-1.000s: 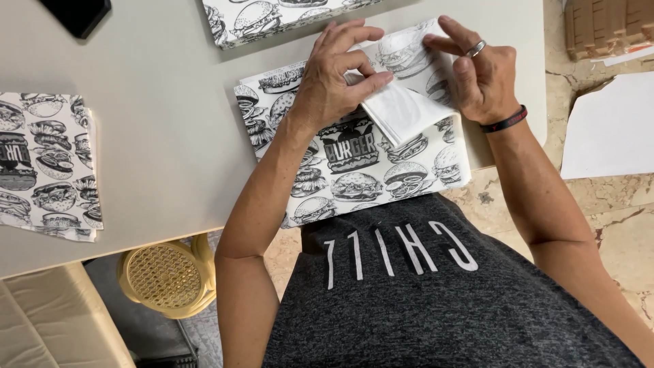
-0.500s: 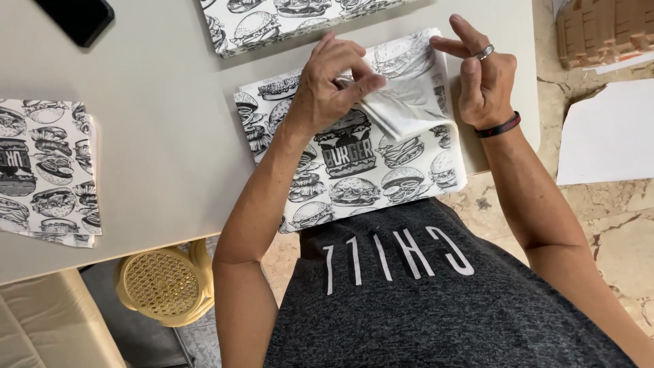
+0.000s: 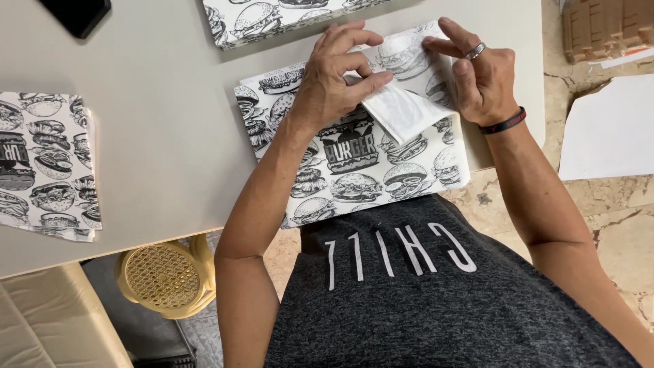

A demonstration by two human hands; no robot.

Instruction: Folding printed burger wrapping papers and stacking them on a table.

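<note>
A sheet of paper printed with black-and-white burgers (image 3: 354, 170) lies on the grey table (image 3: 163, 150) in front of me, hanging a little over the near edge. One corner of it is folded over, showing its plain white underside (image 3: 402, 112). My left hand (image 3: 337, 75) pinches that folded flap between thumb and fingers. My right hand (image 3: 480, 71), with a ring and a dark wristband, presses its fingertips on the sheet's far right part beside the fold.
Another printed stack (image 3: 286, 17) lies at the table's far edge, a third (image 3: 44, 163) at the left. A black phone (image 3: 75, 13) sits at the top left. A yellow stool (image 3: 163, 276) stands under the table; cardboard (image 3: 603, 27) and white paper (image 3: 606, 129) lie on the floor.
My hands shifted slightly along the fold; the white flap is now creased flatter, with the left fingers pinching it lower down.
</note>
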